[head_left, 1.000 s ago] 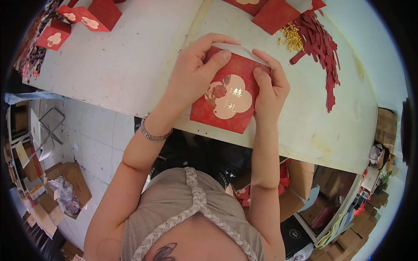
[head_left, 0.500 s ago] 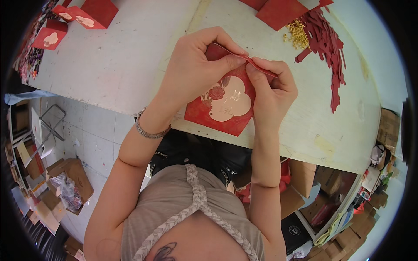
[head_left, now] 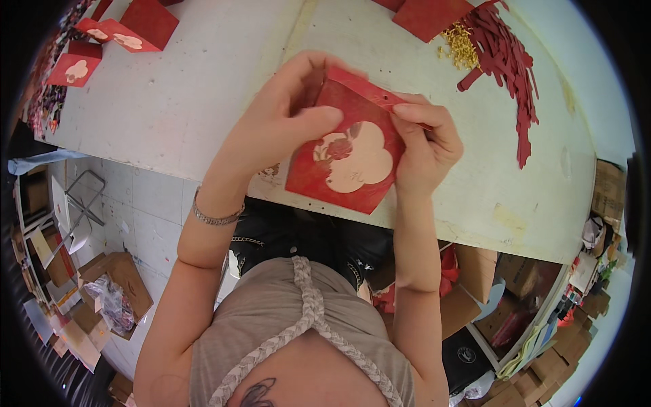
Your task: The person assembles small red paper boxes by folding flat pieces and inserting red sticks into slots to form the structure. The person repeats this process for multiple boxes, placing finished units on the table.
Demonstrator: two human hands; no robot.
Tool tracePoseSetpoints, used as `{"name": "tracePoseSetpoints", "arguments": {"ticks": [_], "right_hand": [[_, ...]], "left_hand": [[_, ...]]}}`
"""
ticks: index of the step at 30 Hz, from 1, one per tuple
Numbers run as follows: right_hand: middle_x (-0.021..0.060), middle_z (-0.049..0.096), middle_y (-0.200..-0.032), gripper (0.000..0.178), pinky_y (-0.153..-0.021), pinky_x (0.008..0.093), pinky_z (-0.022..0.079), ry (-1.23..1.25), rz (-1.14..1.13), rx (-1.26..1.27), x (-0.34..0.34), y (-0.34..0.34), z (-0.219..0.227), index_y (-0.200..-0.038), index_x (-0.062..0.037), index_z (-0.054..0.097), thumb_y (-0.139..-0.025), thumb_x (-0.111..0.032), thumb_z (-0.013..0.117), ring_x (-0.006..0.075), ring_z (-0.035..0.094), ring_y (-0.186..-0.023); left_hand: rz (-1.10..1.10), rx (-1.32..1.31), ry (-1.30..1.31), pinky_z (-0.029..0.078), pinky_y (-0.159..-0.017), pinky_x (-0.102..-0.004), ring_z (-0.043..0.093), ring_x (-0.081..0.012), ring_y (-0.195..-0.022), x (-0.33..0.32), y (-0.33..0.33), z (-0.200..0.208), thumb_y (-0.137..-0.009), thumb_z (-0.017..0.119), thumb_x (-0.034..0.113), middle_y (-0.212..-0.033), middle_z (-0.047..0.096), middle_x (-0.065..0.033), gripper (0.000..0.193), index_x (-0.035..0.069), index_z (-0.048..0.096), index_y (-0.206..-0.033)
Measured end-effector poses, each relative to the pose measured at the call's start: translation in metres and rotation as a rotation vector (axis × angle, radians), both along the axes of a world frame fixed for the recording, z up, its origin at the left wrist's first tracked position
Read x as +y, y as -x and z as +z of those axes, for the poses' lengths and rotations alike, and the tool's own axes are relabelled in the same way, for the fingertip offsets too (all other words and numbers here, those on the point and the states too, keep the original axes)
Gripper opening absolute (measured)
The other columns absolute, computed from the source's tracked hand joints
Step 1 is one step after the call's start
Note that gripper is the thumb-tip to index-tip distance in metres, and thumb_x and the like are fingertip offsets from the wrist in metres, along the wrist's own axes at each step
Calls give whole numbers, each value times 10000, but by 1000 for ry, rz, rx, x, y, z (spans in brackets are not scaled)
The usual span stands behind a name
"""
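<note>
A: Quick one, where's the red packet (head_left: 369,190)?
B: Between the two hands, near the front edge of the pale surface (head_left: 196,95). Tilted; can't tell if it touches down.
A: Right grip (head_left: 428,146)?
B: Pinching the packet's upper right corner, thumb in front, bent fingers at the folded top band (head_left: 363,88).
A: Left grip (head_left: 291,115)?
B: Thumb lies over the packet's front, fingers up by the top left edge. Some blur; can't tell if it's pressing. Bracelet (head_left: 215,217) on that wrist.
A: Packet markings?
B: Pale blossom-shaped panel (head_left: 366,152), darker flower on its left side.
A: Around it?
B: Far right: pile of dark red strips (head_left: 502,57), gold bits (head_left: 459,51) just beside, a red box (head_left: 430,19) next to those. Far left: more red boxes (head_left: 150,26), same kind of pale panel.
A: Floor?
B: Open carton (head_left: 132,275) at left, clear plastic bag (head_left: 112,305) in it.
</note>
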State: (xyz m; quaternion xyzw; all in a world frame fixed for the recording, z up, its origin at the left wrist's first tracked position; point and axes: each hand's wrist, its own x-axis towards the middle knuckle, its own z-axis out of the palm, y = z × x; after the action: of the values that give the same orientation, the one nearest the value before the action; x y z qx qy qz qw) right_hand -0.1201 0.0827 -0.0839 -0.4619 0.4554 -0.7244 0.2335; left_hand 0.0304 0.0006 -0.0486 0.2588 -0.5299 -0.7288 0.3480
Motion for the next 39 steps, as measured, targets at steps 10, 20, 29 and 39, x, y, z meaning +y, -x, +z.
{"name": "tracePoseSetpoints", "arguments": {"ticks": [10, 20, 29, 39], "right_hand": [[171, 621, -1101, 227, -808, 297, 480, 19, 152, 249, -6, 0, 14, -948, -11, 653, -762, 104, 593, 210, 587, -952], [46, 683, -819, 134, -632, 211, 466, -404, 75, 187, 14, -12, 38, -955, -30, 713, -845, -98, 678, 91, 603, -720], [88, 690, -930, 205, -686, 242, 491, -304, 278, 288, 19, 1, 34, -1067, -47, 683, -873, -77, 622, 126, 625, -780], [130, 689, -852, 266, -628, 264, 491, -387, -198, 457, 26, -16, 39, -1143, 12, 628, -935, -133, 549, 147, 634, -668]], "left_hand": [[127, -242, 304, 446, -637, -221, 533, -67, -695, 15, -11, -7, -945, 560, 206, -769, 613, -19, 201, 12, 605, -919], [78, -101, 404, 460, -723, -219, 572, -91, -797, 15, -13, -2, -904, 591, 74, -861, 623, -44, 76, 4, 611, -883], [-86, 35, 334, 494, -727, -219, 615, -94, -818, 4, -27, -13, -870, 621, 64, -882, 677, -48, 103, 3, 670, -938], [308, -350, 1026, 448, -924, -356, 528, -260, -1128, -14, -6, -1, -877, 588, 120, -1195, 601, -169, 239, 5, 648, -1079]]}}
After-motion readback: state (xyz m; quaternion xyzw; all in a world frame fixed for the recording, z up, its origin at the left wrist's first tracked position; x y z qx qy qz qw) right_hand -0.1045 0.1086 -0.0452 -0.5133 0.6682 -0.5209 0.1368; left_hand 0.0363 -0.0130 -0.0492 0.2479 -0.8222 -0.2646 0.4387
